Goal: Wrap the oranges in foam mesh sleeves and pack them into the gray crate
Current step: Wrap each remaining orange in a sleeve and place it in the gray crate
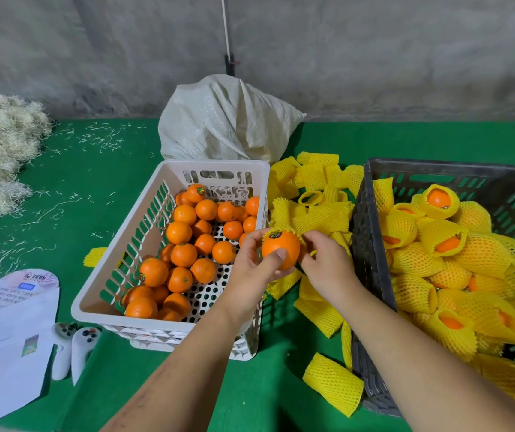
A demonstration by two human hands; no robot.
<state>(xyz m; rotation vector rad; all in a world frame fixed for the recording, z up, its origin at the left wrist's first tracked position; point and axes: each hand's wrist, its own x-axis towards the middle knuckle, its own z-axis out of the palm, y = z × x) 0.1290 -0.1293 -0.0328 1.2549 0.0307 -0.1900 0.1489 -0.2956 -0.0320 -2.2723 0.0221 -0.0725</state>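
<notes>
Left hand (257,263) grips a bare orange (281,249), thumb across its front, fingers curled behind; sticker faces up. Fruit sits in the air between the two crates, above the loose sleeves.

Right hand (324,260) pinches a yellow foam mesh sleeve (304,236) at the orange's far side. The scalloped edge shows just around the top rim of the fruit. Fingertips are partly hidden, so how much mesh they hold is hard to tell.

Step in hand, as I read it: sleeving has only just begun, most of the orange uncovered.

Next move likely calls for stretching the sleeve mouth wide and drawing it down over the fruit while the left hand shifts its thumb clear, then carrying it right.

Outward: pile of empty sleeves (321,213) on the green table (94,169); white crate (169,188) of unwrapped oranges to the left; gray crate (371,244) to the right, already well filled with wrapped oranges (418,257).
</notes>
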